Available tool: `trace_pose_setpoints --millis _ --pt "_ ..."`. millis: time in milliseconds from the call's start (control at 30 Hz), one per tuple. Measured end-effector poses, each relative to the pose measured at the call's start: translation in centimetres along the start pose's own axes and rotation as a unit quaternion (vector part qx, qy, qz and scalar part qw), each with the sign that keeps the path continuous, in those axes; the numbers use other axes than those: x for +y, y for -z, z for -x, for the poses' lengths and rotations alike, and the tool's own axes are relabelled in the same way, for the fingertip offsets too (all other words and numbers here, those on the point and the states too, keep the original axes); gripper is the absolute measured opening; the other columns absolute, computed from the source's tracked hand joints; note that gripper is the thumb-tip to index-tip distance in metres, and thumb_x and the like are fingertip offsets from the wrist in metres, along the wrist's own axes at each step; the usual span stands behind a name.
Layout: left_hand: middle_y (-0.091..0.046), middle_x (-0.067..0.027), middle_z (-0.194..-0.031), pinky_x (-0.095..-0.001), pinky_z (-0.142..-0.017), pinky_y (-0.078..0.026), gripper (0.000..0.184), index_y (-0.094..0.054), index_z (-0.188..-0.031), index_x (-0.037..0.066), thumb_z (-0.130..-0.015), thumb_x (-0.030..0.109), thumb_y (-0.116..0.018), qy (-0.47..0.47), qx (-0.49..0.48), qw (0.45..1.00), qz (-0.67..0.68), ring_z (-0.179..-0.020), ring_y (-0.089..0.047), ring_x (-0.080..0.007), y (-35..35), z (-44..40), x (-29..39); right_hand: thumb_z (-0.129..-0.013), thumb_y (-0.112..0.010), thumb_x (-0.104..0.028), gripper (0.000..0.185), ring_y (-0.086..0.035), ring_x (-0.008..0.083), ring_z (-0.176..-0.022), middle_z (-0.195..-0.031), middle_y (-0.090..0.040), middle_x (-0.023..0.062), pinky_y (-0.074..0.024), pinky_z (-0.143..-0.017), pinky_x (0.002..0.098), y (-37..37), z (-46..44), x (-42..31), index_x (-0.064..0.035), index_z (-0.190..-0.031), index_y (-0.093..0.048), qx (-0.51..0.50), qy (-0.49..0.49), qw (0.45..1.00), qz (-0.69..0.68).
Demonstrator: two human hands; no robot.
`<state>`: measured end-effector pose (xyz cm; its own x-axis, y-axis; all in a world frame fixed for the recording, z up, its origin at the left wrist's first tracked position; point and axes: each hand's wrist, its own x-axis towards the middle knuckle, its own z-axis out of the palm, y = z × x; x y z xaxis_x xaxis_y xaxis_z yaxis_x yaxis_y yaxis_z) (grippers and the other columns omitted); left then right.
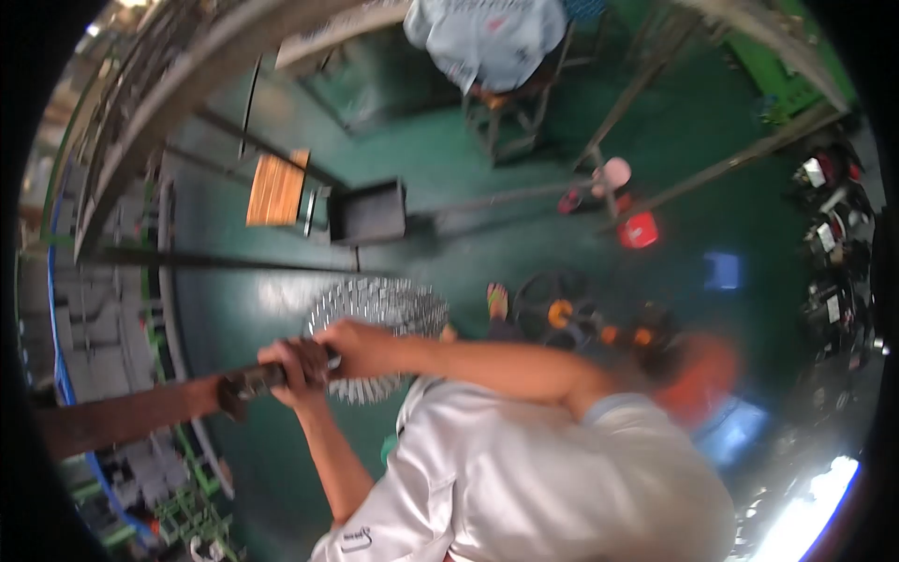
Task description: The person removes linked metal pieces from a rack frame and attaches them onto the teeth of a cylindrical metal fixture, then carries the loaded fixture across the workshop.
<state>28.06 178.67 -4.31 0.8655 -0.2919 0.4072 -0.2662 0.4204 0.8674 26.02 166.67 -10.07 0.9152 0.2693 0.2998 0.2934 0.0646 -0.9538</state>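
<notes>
My left hand (pixel 298 367) and my right hand (pixel 348 345) are close together, fingers wrapped around a dark metal bar, right hand nearer its end. The bar's bare metal part (pixel 255 378) shows just left of my left hand and meets a thick reddish-brown beam (pixel 131 414) from the left edge. Whether the two are joined is unclear. Below and behind my hands is a round mass of shiny metal pieces (pixel 398 304), partly hidden by my right hand and forearm.
A dark tray (pixel 367 213) and slatted wooden seat (pixel 277 190) stand beyond metal frame bars. A person in a light blue shirt (pixel 492 37) sits at the top. A red stool (pixel 639 230), blue object (pixel 722 272) and dark wheel-like item (pixel 548 304) are right. Machinery lines the left.
</notes>
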Motion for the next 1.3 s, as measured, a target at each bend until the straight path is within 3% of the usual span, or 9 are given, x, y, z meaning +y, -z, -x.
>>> trace_pose_setpoints --millis 200,233,333,500,567,633,700,900,1300 --pt "-0.043 -0.0031 -0.046 -0.0283 -0.04 -0.032 0.048 -0.044 -0.058 0.005 -0.101 0.022 -0.052 0.06 0.007 0.985 -0.162 -0.039 -0.041 -0.0117 -1.8 -0.1 -0.8 -0.067 -0.067 -0.011 0.019 -0.057 0.0418 -0.06 -0.062 -0.057 0.0222 -0.0471 -0.057 0.0436 -1.3 0.1 1.7 0.0034 -0.069 -0.056 0.109 0.002 0.988 0.113" --pt "-0.052 -0.0043 -0.056 -0.0277 -0.049 -0.04 0.042 -0.05 -0.065 0.002 -0.098 0.026 -0.059 0.137 0.008 0.964 -0.226 -0.05 -0.051 -0.0137 -1.5 0.2 -0.3 -0.067 -0.067 -0.011 0.017 -0.058 0.0416 -0.061 -0.063 -0.057 0.0227 -0.0471 -0.057 0.0436 -0.6 0.0 2.1 0.0022 -0.069 -0.057 0.107 -0.006 0.986 0.128" --pt "-0.06 -0.0102 -0.077 -0.0304 -0.064 -0.047 0.027 -0.054 -0.079 -0.001 -0.093 0.021 -0.061 0.061 -0.09 0.942 -0.319 -0.068 -0.058 -0.021 -1.9 0.0 -0.9 -0.066 -0.064 -0.011 0.013 -0.058 0.0408 -0.059 -0.065 -0.056 0.0242 -0.0455 -0.054 0.0432 0.7 1.0 2.5 0.0007 -0.067 -0.058 0.111 -0.013 0.986 0.123" --pt "-0.063 -0.0129 -0.098 -0.04 -0.088 -0.044 0.033 -0.061 -0.103 0.0 -0.088 0.028 -0.067 -0.034 -0.066 0.894 -0.443 -0.092 -0.058 -0.0291 -1.1 3.6 1.8 -0.07 -0.06 -0.011 0.018 -0.046 0.0311 -0.049 -0.058 -0.047 0.0226 -0.0385 -0.05 0.0412 3.3 2.1 2.1 0.0039 -0.065 -0.053 0.135 -0.031 0.986 0.093" --pt "-0.062 -0.0197 -0.106 -0.0404 -0.081 -0.045 0.061 -0.06 -0.109 -0.002 -0.081 0.05 -0.072 0.178 -0.026 0.851 -0.493 -0.093 -0.059 -0.0301 2.9 9.1 1.1 -0.072 -0.06 -0.011 0.017 -0.042 0.021 -0.049 -0.054 -0.043 0.0176 -0.0381 -0.051 0.0404 3.8 2.5 2.4 0.0033 -0.065 -0.053 0.151 -0.054 0.984 0.075" --pt "-0.059 -0.0213 -0.123 -0.0383 -0.088 -0.046 0.068 -0.058 -0.122 -0.002 -0.089 0.058 -0.06 0.558 -0.15 0.643 -0.503 -0.102 -0.06 -0.0297 6.1 14.2 1.2 -0.071 -0.061 -0.011 0.017 -0.042 0.0192 -0.049 -0.053 -0.043 0.0161 -0.0381 -0.051 0.0398 4.5 2.9 1.8 0.003 -0.065 -0.052 0.161 -0.046 0.981 0.094" --pt "-0.059 -0.0213 -0.124 -0.0383 -0.088 -0.046 0.069 -0.058 -0.122 -0.002 -0.089 0.058 -0.06 0.696 -0.26 0.553 -0.377 -0.102 -0.06 -0.0296 6.4 16.0 0.2 -0.071 -0.061 -0.01 0.016 -0.044 0.0177 -0.049 -0.054 -0.046 0.0156 -0.0388 -0.051 0.039 5.1 3.3 1.4 0.0028 -0.066 -0.053 0.161 -0.051 0.98 0.109" --pt "-0.059 -0.0212 -0.125 -0.0385 -0.089 -0.046 0.07 -0.057 -0.123 -0.002 -0.089 0.059 -0.059 0.657 -0.166 0.707 -0.203 -0.104 -0.059 -0.0296 4.3 14.7 -4.5 -0.073 -0.062 -0.01 0.014 -0.045 0.0166 -0.05 -0.055 -0.048 0.0157 -0.0391 -0.051 0.0391 5.2 3.1 2.0 0.0022 -0.068 -0.057 0.172 -0.063 0.978 0.105" --pt "-0.057 -0.0212 -0.128 -0.0388 -0.091 -0.046 0.072 -0.057 -0.125 -0.002 -0.089 0.061 -0.058 0.633 -0.134 0.742 -0.174 -0.107 -0.059 -0.0295 5.7 12.5 -5.8 -0.079 -0.064 -0.016 0.021 -0.042 0.01 -0.051 -0.053 -0.047 0.0148 -0.0376 -0.049 0.0366 5.3 3.2 1.2 0.0017 -0.068 -0.058 0.214 -0.094 0.966 0.112"
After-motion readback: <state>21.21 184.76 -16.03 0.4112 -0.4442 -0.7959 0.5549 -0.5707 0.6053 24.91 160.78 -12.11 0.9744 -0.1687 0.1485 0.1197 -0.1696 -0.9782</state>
